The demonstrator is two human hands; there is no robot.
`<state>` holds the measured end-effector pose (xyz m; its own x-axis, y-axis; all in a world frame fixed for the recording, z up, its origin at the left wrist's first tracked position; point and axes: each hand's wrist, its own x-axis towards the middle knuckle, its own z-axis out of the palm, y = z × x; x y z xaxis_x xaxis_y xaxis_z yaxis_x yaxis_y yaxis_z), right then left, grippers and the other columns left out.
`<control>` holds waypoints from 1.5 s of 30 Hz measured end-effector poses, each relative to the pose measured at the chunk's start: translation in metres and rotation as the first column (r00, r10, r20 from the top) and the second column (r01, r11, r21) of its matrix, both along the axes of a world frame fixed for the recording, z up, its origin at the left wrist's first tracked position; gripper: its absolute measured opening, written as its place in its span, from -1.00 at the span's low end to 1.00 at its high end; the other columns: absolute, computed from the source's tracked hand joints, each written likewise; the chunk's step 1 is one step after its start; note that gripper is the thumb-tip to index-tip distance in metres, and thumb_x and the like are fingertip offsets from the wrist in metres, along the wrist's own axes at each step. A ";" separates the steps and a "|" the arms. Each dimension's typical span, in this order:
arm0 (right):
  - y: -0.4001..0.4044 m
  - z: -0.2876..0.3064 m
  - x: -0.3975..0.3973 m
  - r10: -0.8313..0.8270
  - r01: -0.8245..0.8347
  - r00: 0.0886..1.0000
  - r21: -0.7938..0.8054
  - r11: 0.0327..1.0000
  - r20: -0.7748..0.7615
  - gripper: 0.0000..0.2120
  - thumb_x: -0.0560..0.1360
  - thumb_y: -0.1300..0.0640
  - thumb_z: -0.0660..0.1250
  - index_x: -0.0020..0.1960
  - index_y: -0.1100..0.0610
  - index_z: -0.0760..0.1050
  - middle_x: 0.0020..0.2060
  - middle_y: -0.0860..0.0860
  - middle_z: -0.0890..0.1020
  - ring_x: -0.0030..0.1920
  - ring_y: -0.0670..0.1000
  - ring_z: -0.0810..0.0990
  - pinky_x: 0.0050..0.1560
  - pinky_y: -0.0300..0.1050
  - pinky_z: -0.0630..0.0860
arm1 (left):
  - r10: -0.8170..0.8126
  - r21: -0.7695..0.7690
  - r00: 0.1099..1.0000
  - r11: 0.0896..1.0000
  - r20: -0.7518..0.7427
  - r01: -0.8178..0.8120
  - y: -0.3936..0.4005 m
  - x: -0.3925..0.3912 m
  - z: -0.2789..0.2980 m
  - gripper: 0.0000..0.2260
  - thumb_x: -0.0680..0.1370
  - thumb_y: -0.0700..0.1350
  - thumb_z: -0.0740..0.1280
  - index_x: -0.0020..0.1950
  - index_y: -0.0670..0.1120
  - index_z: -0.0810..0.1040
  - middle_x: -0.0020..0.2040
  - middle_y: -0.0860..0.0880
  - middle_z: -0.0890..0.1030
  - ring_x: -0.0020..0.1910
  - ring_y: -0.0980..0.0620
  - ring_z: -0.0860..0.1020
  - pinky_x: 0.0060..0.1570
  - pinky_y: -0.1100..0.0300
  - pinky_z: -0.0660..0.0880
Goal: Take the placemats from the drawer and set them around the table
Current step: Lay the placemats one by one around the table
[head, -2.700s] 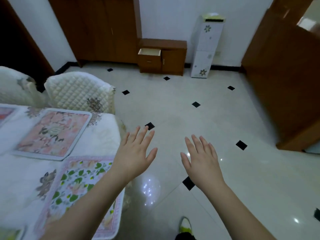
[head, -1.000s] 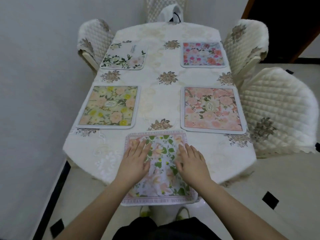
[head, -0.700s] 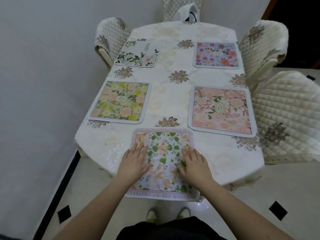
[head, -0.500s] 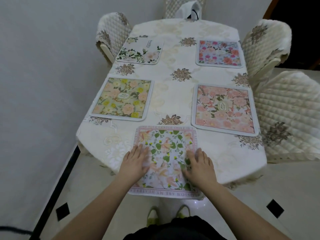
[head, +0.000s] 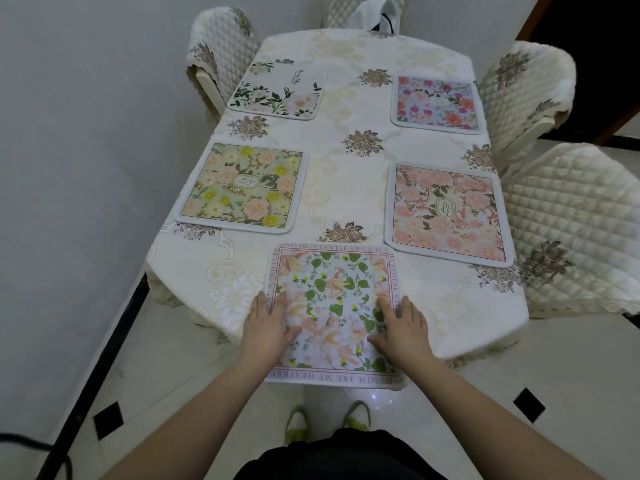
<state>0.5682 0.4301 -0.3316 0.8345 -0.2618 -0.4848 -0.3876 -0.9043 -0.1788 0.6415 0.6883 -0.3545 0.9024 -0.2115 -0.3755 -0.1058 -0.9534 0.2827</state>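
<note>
Several floral placemats lie on the table [head: 349, 188], which has a cream tablecloth. The nearest mat [head: 332, 289], green leaves with a pink lettered border, sits at the near end, and its near edge overhangs the table. My left hand [head: 268, 322] lies flat on its left edge and my right hand [head: 401, 329] flat on its right edge, neither gripping. A yellow mat [head: 242, 187] and a white leafy mat [head: 278, 91] lie on the left side. A pink mat [head: 446, 211] and a blue-pink mat [head: 436, 103] lie on the right side.
Quilted cream chairs stand at the far left [head: 221, 46], far right [head: 519, 81] and near right [head: 571, 230]. A white bag [head: 377, 12] sits at the far end. A white wall runs close along the left. A black cable [head: 34, 448] lies on the tiled floor.
I turned from the room to the table. My hands, flat on the nearest mat, slid apart from its middle to its side edges. The mat barely shifted.
</note>
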 end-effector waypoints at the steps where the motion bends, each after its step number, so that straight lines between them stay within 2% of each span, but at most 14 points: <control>1: 0.000 0.000 0.001 -0.011 0.011 1.000 0.018 1.000 -0.005 -0.22 0.53 -0.21 0.28 0.58 -0.08 -0.06 0.56 0.27 -0.08 0.56 0.25 -0.07 0.53 0.14 -0.11 | 0.017 -0.030 1.000 0.999 -0.004 -0.017 0.001 -0.001 0.001 -0.25 0.57 0.22 0.29 0.63 0.04 0.01 0.61 -0.26 0.00 0.59 -0.20 0.01 0.50 -0.04 0.10; 4: 0.000 0.004 0.001 -0.084 0.081 0.996 0.139 0.987 0.016 -0.23 0.53 -0.10 0.32 0.59 -0.10 -0.05 0.57 0.23 -0.09 0.56 0.23 -0.04 0.53 0.13 -0.04 | 0.098 -0.193 0.995 0.976 0.000 -0.097 0.001 -0.005 0.006 -0.24 0.56 0.16 0.34 0.63 0.06 0.00 0.62 -0.19 0.03 0.59 -0.16 0.07 0.48 -0.06 0.16; 8: -0.004 0.016 -0.007 -0.288 0.192 0.943 0.435 0.880 0.168 -0.29 0.57 0.09 0.33 0.59 -0.05 0.01 0.56 0.06 0.01 0.51 0.10 0.19 0.41 0.03 0.29 | 0.248 -0.512 0.967 0.839 0.056 -0.185 0.005 -0.006 0.020 -0.36 0.58 0.01 0.37 0.59 0.00 0.16 0.54 -0.09 0.26 0.51 -0.07 0.25 0.44 0.04 0.25; 10: -0.006 0.022 -0.011 -0.482 0.289 0.853 0.587 0.756 0.201 -0.32 0.59 0.12 0.31 0.58 -0.02 0.03 0.51 -0.01 0.18 0.34 0.00 0.43 0.22 -0.06 0.49 | 0.341 -0.615 0.940 0.741 0.001 -0.269 0.010 -0.002 0.030 -0.38 0.57 -0.02 0.39 0.57 0.02 0.21 0.44 -0.01 0.39 0.35 -0.04 0.44 0.27 0.08 0.44; 11: -0.007 0.025 -0.012 -0.573 0.343 0.800 0.646 0.682 0.179 -0.33 0.59 0.12 0.30 0.58 -0.02 0.03 0.47 -0.04 0.27 0.20 -0.08 0.52 0.03 -0.14 0.55 | 0.372 -0.640 0.927 0.702 -0.043 -0.312 0.014 0.000 0.034 -0.38 0.57 -0.03 0.40 0.57 0.03 0.21 0.39 0.03 0.44 0.24 -0.02 0.51 0.11 0.16 0.50; 13: -0.008 0.030 -0.012 -0.666 0.424 0.738 0.693 0.583 0.108 -0.34 0.60 0.10 0.29 0.58 0.00 0.03 0.38 -0.06 0.41 0.03 -0.10 0.56 -0.20 -0.25 0.50 | 0.373 -0.637 0.920 0.681 -0.121 -0.360 0.018 0.005 0.040 -0.34 0.56 -0.04 0.41 0.58 0.01 0.17 0.34 0.09 0.47 0.10 0.04 0.55 -0.08 0.29 0.48; 17: -0.005 0.035 -0.011 -0.655 0.444 0.755 0.710 0.546 0.032 -0.46 0.60 0.08 0.28 0.54 0.00 0.20 0.08 -0.06 0.62 -0.08 -0.06 0.66 -0.21 -0.18 0.57 | 0.354 -0.617 0.845 0.578 -0.401 -0.535 0.025 0.009 0.038 -0.26 0.54 -0.06 0.44 0.61 0.01 0.10 0.37 -0.03 0.53 0.22 -0.03 0.58 0.18 -0.02 0.55; 21: 0.003 0.046 -0.014 -0.642 0.414 0.764 0.713 0.565 0.064 -0.46 0.59 0.05 0.30 0.53 -0.06 0.21 0.08 0.01 0.65 -0.08 -0.07 0.68 -0.27 -0.28 0.54 | 0.287 -0.588 0.906 0.691 -0.312 -0.421 0.026 0.007 0.038 -0.41 0.59 -0.16 0.32 0.56 0.11 0.19 0.19 -0.02 0.67 0.03 0.00 0.66 0.10 -0.04 0.57; 24: 0.006 0.058 -0.020 -0.679 0.408 0.726 0.730 0.549 0.105 -0.45 0.58 0.06 0.32 0.52 -0.06 0.23 0.03 -0.01 0.67 -0.09 -0.07 0.69 -0.22 -0.23 0.58 | 0.246 -0.639 0.933 0.680 -0.264 -0.360 0.026 0.008 0.045 -0.45 0.60 -0.15 0.28 0.54 0.19 0.21 0.16 0.03 0.67 0.04 0.02 0.66 0.08 -0.02 0.59; 26: 0.005 0.066 -0.027 -0.718 0.416 0.686 0.743 0.524 0.122 -0.45 0.58 0.07 0.32 0.52 -0.07 0.23 -0.01 -0.04 0.68 -0.10 -0.07 0.70 -0.14 -0.13 0.62 | 0.217 -0.667 0.947 0.673 -0.236 -0.320 0.025 0.010 0.055 -0.47 0.62 -0.14 0.27 0.53 0.21 0.22 0.14 0.04 0.66 0.04 0.05 0.66 -0.01 0.10 0.59; 28: 0.003 0.073 -0.035 -0.756 0.427 0.643 0.761 0.488 0.124 -0.43 0.58 0.08 0.33 0.53 -0.08 0.22 -0.02 -0.06 0.69 -0.09 -0.06 0.71 -0.05 0.01 0.65 | 0.181 -0.696 0.960 0.661 -0.215 -0.281 0.022 0.015 0.066 -0.47 0.63 -0.14 0.27 0.54 0.20 0.21 0.12 0.04 0.67 0.01 0.10 0.67 -0.12 0.23 0.56; 31: 0.000 0.084 -0.048 -0.801 0.438 0.581 0.773 0.459 0.146 -0.42 0.57 0.09 0.34 0.52 -0.10 0.20 -0.01 -0.06 0.69 -0.09 -0.06 0.71 0.00 0.09 0.64 | 0.130 -0.723 0.975 0.653 -0.183 -0.223 0.011 0.024 0.084 -0.45 0.63 -0.12 0.30 0.55 0.20 0.18 0.07 0.06 0.68 -0.10 0.15 0.68 -0.20 0.28 0.54; 38: -0.011 0.115 -0.095 -0.892 0.426 0.411 0.826 0.369 0.187 -0.47 0.58 0.13 0.35 0.46 -0.16 0.25 -0.05 -0.03 0.73 -0.08 0.00 0.72 -0.03 0.12 0.65 | -0.016 -0.753 0.991 0.652 -0.132 -0.089 -0.030 0.034 0.111 -0.52 0.60 -0.11 0.34 0.48 0.18 0.31 -0.09 0.10 0.72 -0.21 0.15 0.69 -0.13 0.05 0.61; 45: -0.040 0.139 -0.171 -0.960 0.447 0.201 0.854 0.267 0.195 -0.45 0.56 0.21 0.35 0.46 -0.14 0.30 -0.06 0.05 0.73 -0.08 0.12 0.73 -0.02 0.22 0.63 | -0.225 -0.791 0.963 0.612 -0.149 0.021 -0.101 0.006 0.138 -0.52 0.60 -0.10 0.35 0.45 0.24 0.32 -0.09 0.05 0.74 -0.20 0.04 0.72 -0.10 -0.13 0.64</control>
<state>0.3968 0.3898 -0.1926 0.4731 -0.8303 -0.2947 -0.3260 0.1458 -0.9340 0.6471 0.5876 -0.2165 0.7632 -0.6175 -0.1902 -0.0457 -0.3452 0.9374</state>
